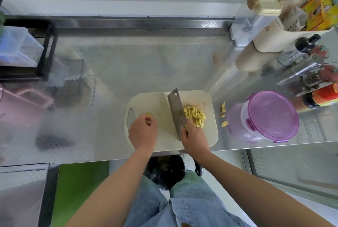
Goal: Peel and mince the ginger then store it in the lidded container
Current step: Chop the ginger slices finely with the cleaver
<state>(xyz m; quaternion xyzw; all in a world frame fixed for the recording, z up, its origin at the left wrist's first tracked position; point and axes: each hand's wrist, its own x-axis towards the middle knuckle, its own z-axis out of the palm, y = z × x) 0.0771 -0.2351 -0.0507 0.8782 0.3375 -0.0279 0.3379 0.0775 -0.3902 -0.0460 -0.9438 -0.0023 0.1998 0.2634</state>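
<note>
A cream cutting board [159, 135] lies at the counter's front edge. A pile of chopped yellow ginger [194, 116] sits on its right half. My right hand [194, 139] grips the handle of a steel cleaver [176, 110], whose blade stands on the board just left of the pile. My left hand [142, 131] is over the board's left part, its fingertips pinching a small ginger scrap [148, 115]. A clear container with a purple lid [270, 117] stands shut on the counter to the right of the board.
Ginger peel scraps [223, 109] lie between board and container. Sauce bottles and shakers [311, 73] crowd the right rear, with a cream holder [278, 36] behind. A black rack [45, 53] stands at left. A black-bagged bin [164, 170] sits below the counter edge.
</note>
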